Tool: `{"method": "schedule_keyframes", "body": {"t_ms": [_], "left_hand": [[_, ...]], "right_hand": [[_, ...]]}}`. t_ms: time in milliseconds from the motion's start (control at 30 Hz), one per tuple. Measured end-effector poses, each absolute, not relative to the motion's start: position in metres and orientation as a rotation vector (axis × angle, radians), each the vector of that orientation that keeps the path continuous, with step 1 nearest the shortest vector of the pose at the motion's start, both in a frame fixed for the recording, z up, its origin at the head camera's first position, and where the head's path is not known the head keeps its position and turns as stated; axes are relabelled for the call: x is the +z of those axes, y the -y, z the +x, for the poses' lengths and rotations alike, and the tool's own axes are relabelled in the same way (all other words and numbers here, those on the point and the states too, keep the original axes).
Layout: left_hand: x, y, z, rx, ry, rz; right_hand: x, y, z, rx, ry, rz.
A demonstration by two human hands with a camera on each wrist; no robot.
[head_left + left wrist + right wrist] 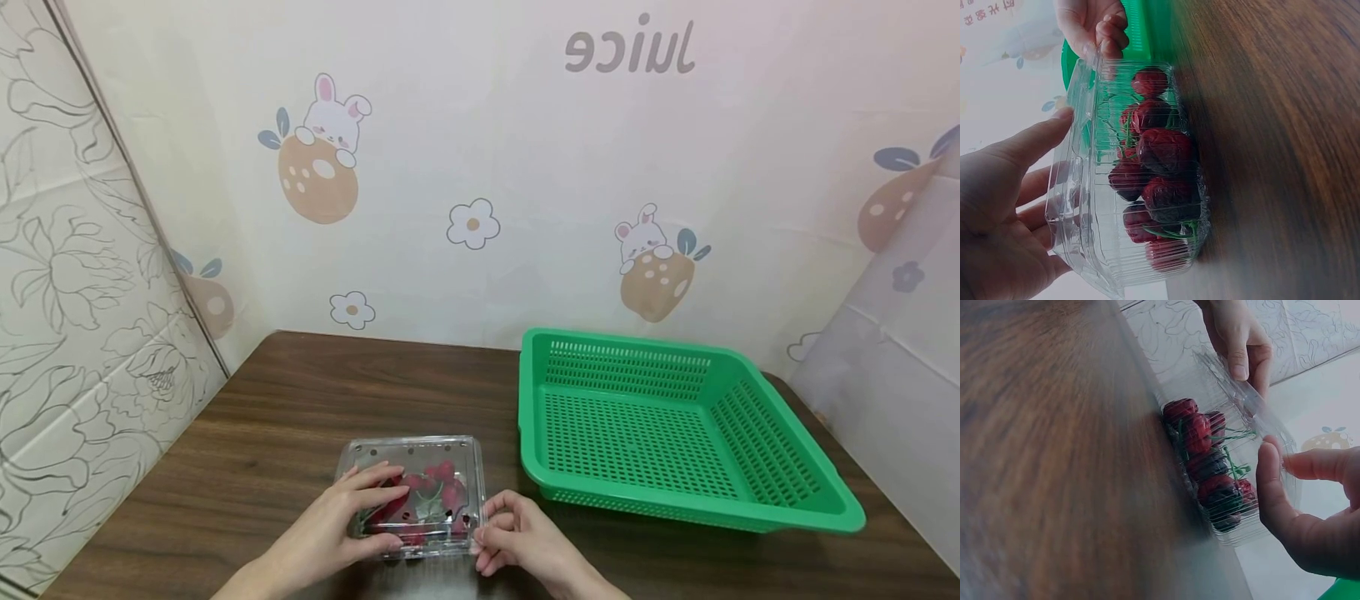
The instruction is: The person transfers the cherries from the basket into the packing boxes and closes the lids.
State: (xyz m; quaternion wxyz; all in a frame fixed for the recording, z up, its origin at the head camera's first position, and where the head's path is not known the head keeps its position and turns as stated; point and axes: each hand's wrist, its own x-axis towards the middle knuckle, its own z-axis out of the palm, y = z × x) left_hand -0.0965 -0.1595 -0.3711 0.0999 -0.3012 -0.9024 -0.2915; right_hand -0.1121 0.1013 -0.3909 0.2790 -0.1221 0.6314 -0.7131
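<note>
A clear plastic clamshell box [423, 444] lies on the brown table, its lid down. Inside are several dark red cherries [1166, 151] with green stems. My left hand [335, 510] rests across the left part of the lid, fingers extended over the top and thumb at the near edge. At the front right corner, my right hand [522, 537] pinches the rim of the box between thumb and forefinger. The right wrist view shows this thumb and finger at the lid's edge, with the other fingers mostly out of sight.
A green perforated plastic basket [693, 502] stands on the table [300, 417] to the right of the box. Behind the table rises a pale wall covering [420, 150] printed with rabbits and fruit. A flower-patterned panel [75, 275] borders the left side.
</note>
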Motion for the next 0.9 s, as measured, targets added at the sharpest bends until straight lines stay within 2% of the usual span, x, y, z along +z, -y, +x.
{"method": "schedule_keyframes", "body": {"t_ms": [233, 600, 900], "left_hand": [[-0.368, 0.161, -0.097, -0.852, 2.704, -0.884], [-0.358, 0.161, -0.098, -0.821, 2.767, -0.935], [-0.348, 0.155, -0.104, -0.848, 2.591, -0.820]], "right_hand": [[-0.387, -0.101, -0.111, -1.789, -1.895, -0.350], [-0.362, -0.112, -0.100, -1.212, -2.510, -0.624], [-0.332, -0.129, -0.090, -1.131, -2.766, -0.829]]}}
